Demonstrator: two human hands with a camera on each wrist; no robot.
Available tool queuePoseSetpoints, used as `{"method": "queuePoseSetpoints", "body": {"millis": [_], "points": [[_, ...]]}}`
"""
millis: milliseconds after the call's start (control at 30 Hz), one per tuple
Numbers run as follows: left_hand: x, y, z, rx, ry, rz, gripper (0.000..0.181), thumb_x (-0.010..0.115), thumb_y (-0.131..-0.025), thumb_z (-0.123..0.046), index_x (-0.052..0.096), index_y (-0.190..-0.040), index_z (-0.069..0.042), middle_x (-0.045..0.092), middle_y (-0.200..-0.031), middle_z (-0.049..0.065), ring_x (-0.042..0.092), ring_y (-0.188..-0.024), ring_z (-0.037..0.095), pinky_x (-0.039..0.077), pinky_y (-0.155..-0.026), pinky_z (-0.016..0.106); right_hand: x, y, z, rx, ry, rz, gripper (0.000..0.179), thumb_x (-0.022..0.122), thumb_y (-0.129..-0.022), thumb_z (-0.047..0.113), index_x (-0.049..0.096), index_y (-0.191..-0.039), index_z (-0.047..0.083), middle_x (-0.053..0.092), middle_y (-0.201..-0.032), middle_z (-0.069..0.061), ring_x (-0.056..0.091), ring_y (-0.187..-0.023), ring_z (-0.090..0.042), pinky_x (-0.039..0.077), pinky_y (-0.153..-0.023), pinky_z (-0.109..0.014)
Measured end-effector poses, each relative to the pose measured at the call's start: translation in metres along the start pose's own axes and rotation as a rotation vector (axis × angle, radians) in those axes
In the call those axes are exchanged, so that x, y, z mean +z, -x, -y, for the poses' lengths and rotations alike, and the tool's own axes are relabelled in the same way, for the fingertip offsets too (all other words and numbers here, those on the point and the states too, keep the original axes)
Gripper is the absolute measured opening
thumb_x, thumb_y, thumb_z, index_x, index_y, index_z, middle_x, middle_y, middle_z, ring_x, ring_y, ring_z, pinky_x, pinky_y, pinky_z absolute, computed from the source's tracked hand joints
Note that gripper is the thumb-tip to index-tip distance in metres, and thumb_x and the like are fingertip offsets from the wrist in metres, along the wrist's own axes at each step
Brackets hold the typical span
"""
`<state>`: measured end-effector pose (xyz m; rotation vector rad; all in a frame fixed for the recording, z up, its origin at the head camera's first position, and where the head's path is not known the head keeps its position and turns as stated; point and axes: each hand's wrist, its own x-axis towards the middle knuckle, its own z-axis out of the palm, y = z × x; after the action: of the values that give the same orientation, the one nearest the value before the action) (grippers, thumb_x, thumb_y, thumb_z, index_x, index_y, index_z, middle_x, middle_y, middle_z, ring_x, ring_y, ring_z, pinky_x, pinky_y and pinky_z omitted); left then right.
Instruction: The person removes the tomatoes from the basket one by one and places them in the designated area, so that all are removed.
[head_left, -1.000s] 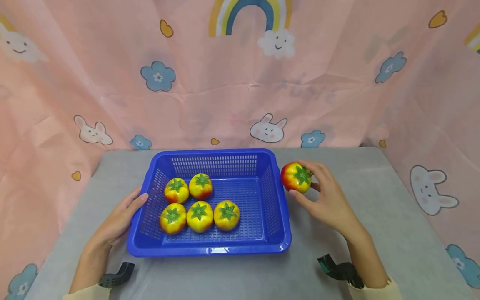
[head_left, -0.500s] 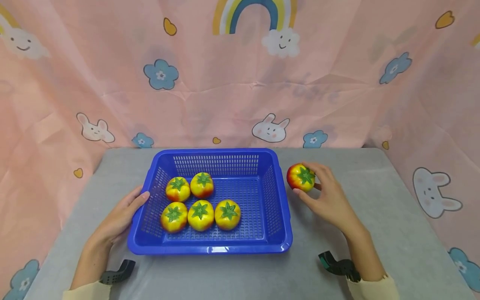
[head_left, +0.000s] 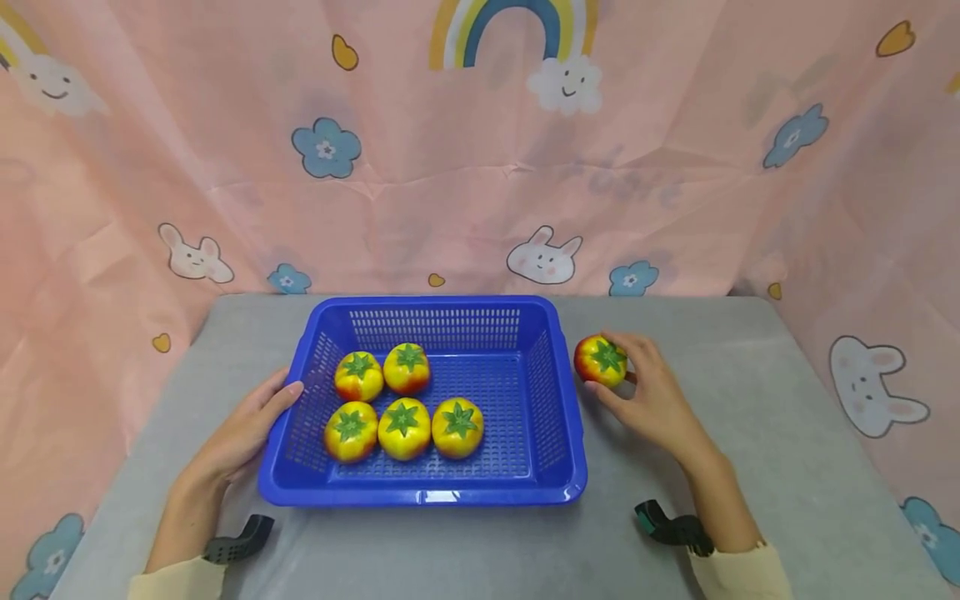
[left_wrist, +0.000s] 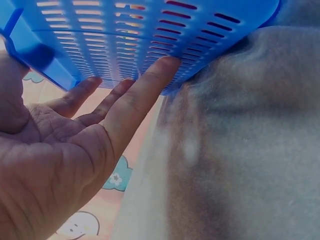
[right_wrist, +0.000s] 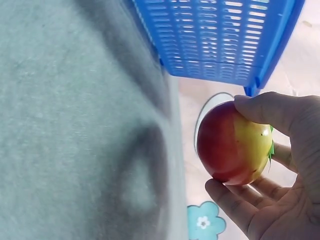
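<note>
Grey tabletop (head_left: 450, 550): left hand (head_left: 243, 425) gripped blue basket (head_left: 495, 497), right hand (head_left: 651, 396) clamped toy fruit (head_left: 596, 362) just beside it; presumed transfer step, next move called for steady grip

– What kind of place is this?
– It looks like a little nook, with a grey table (head_left: 450, 550) and pink cloth (head_left: 450, 221) hung behind it and on both sides.
– What is on the cloth?
– A rainbow (head_left: 553, 37), smiling clouds (head_left: 567, 86), bunnies (head_left: 542, 258) and blue flowers (head_left: 326, 158).
– Is it a home or a shop?
– I can't tell, because cloth fills the view past the table.
</note>
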<state>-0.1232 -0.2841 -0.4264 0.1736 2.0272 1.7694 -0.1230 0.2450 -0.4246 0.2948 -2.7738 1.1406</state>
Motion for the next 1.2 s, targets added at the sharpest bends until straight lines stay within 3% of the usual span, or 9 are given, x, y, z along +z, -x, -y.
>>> {"method": "queuePoseSetpoints", "body": {"millis": [167, 267, 600, 767, 900, 1200], "points": [[0.001, -0.002, 0.001, 0.002, -0.015, -0.008, 0.07, 0.037, -0.116, -0.038, 0.007, -0.17, -0.006, 0.048, -0.154, 0.031, 0.074, -0.113, 0.012, 0.066, -0.09, 0.049, 0.003, -0.002, -0.004, 0.011, 0.001, 0.024, 0.07, 0.079, -0.094, 0.011, 0.046, -0.156, 0.004, 0.043, -0.152, -0.029, 0.052, -0.131, -0.048, 0.056, -0.1, -0.068], [0.002, -0.003, 0.001, -0.002, -0.019, -0.01, 0.069, 0.037, -0.116, -0.038, 0.007, -0.17, -0.006, 0.044, -0.155, 0.036, 0.074, -0.113, 0.012, 0.065, -0.091, 0.05, 0.005, -0.002, -0.008, 0.022, 0.009, 0.025, 0.07, 0.079, -0.094, 0.01, 0.046, -0.156, 0.004, 0.044, -0.15, -0.03, 0.052, -0.131, -0.048, 0.056, -0.1, -0.069], [0.003, -0.002, 0.002, -0.008, -0.022, -0.014, 0.07, 0.037, -0.116, -0.04, 0.008, -0.17, -0.006, 0.039, -0.157, 0.04, 0.074, -0.113, 0.011, 0.065, -0.091, 0.05, 0.012, -0.001, -0.016, 0.03, 0.015, 0.044, 0.071, 0.079, -0.094, 0.011, 0.045, -0.156, 0.002, 0.045, -0.148, -0.03, 0.053, -0.131, -0.047, 0.056, -0.102, -0.067], [0.004, -0.005, 0.003, 0.002, -0.007, -0.009, 0.068, 0.038, -0.116, -0.039, 0.011, -0.169, -0.006, 0.057, -0.147, 0.022, 0.074, -0.112, 0.014, 0.066, -0.09, 0.048, 0.011, 0.001, -0.019, 0.036, 0.032, 0.045, 0.072, 0.079, -0.095, 0.012, 0.044, -0.157, 0.002, 0.044, -0.149, -0.03, 0.053, -0.13, -0.047, 0.055, -0.103, -0.068], [0.005, -0.007, 0.003, 0.008, 0.002, -0.007, 0.068, 0.039, -0.116, -0.039, 0.012, -0.169, -0.006, 0.061, -0.142, 0.013, 0.075, -0.111, 0.015, 0.066, -0.089, 0.047, 0.01, 0.001, -0.021, 0.042, 0.061, 0.04, 0.074, 0.079, -0.095, 0.012, 0.042, -0.158, 0.001, 0.044, -0.15, -0.031, 0.053, -0.13, -0.048, 0.054, -0.104, -0.068], [0.002, -0.002, 0.003, -0.017, -0.032, -0.036, 0.069, 0.037, -0.116, -0.04, 0.009, -0.17, -0.009, 0.044, -0.155, 0.036, 0.075, -0.111, 0.013, 0.065, -0.09, 0.051, 0.013, -0.003, -0.02, 0.08, 0.068, 0.064, 0.077, 0.077, -0.098, 0.018, 0.035, -0.16, 0.0, 0.044, -0.153, -0.033, 0.052, -0.132, -0.048, 0.05, -0.109, -0.069]]}}
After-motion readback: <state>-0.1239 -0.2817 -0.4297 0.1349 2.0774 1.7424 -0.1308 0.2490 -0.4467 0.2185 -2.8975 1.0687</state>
